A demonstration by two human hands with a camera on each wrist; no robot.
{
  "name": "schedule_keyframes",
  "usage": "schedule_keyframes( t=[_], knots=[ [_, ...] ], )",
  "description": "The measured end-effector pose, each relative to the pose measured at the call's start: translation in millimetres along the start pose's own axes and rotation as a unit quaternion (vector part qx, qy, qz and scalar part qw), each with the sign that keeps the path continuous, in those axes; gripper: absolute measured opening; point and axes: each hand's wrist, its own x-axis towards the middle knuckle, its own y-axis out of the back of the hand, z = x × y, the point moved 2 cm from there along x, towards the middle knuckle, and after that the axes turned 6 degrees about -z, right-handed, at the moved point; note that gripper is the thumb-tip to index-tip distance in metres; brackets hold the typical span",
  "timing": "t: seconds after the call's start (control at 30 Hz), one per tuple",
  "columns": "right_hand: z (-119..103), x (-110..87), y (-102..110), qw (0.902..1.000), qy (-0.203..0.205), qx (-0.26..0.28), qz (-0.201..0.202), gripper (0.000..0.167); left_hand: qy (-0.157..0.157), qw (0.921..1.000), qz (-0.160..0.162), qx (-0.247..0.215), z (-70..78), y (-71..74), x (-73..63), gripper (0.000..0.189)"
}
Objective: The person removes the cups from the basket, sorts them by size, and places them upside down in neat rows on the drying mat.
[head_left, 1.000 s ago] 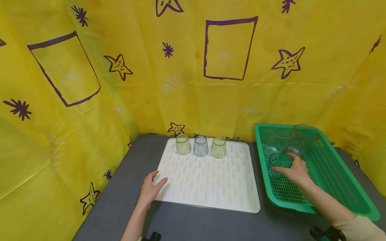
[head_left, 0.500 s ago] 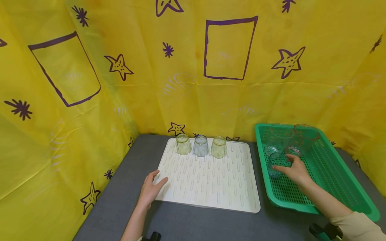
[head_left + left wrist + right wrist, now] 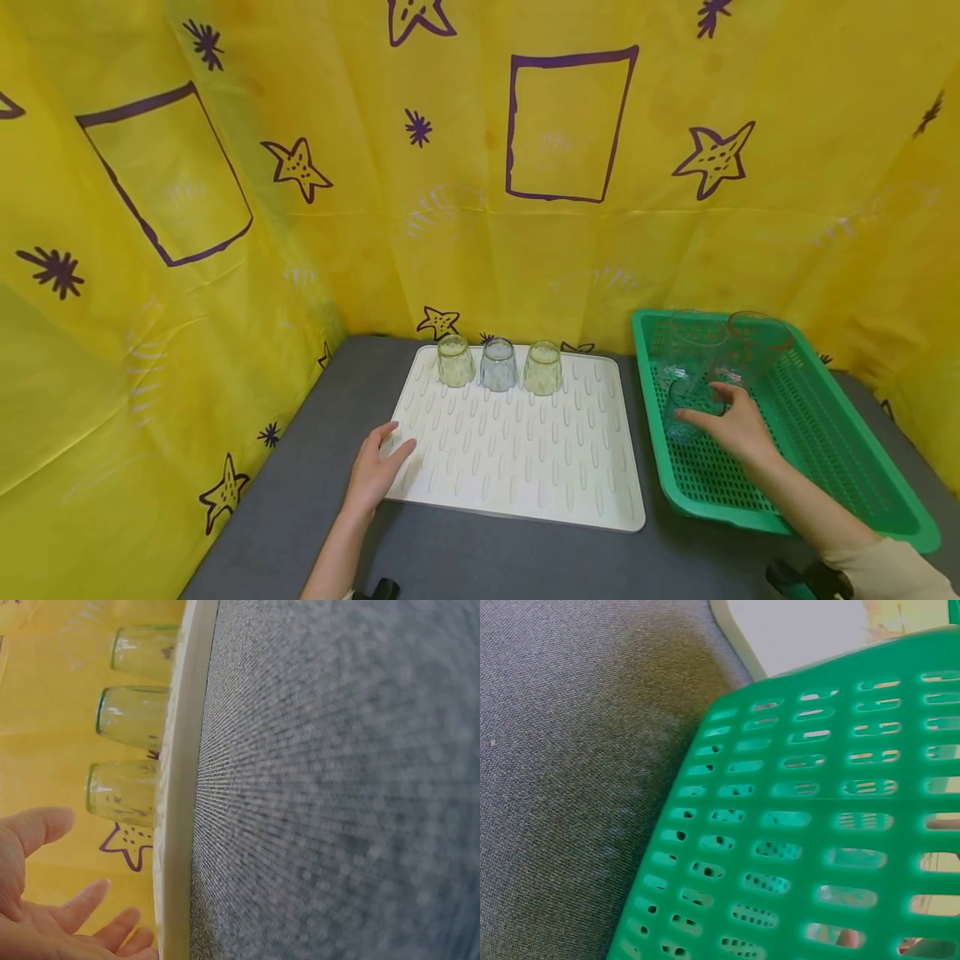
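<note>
A blue-tinted glass (image 3: 681, 402) is in the green basket (image 3: 727, 518), with the thumb and fingers of my right hand (image 3: 738, 427) around it. In the right wrist view the basket wall (image 3: 825, 799) hides most of that hand. My left hand (image 3: 371, 473) rests at the left edge of the white drying mat (image 3: 517, 458), fingers relaxed, thumb spread, holding nothing. Along the mat's back edge stand a green-tinted glass (image 3: 455, 363), a bluish glass (image 3: 498, 367) and another green-tinted glass (image 3: 543, 370), wide ends down or up I cannot tell.
Behind the held glass, two taller glasses stand in the basket: a clear one (image 3: 693, 350) and a red-rimmed one (image 3: 761, 346). A grey tabletop (image 3: 510, 558) lies under everything. Yellow patterned cloth (image 3: 450, 250) hangs close behind and at the left.
The blue glass in the basket has shifted and tilted slightly within my right hand's grasp, as the fingers drew a little closer around it. My left hand has stayed in place.
</note>
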Motion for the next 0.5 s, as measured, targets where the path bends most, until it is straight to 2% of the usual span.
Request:
schedule_keyframes(
  t=[0.1,0.23,0.4,0.5],
  knots=[
    [-3,-4.4,3,0.9997,0.003,0.013,0.019,0.098,-0.017,0.9997,0.008,-0.018,3.8,-1.7,-0.8,0.056],
    [-7,-11.9,7,0.9988,-0.003,0.028,0.041,0.098,-0.047,0.9965,0.007,-0.069,11.0,-6.3,-1.8,0.051],
    [-10,-20.2,12,0.9964,-0.005,0.044,0.073,0.094,-0.08,0.9873,-0.005,-0.137,23.0,-14.3,-3.0,0.046],
    [-11,-24.7,13,0.9942,-0.002,0.057,0.091,0.091,-0.097,0.9799,-0.023,-0.173,31.4,-19.8,-4.0,0.043]
  ],
)
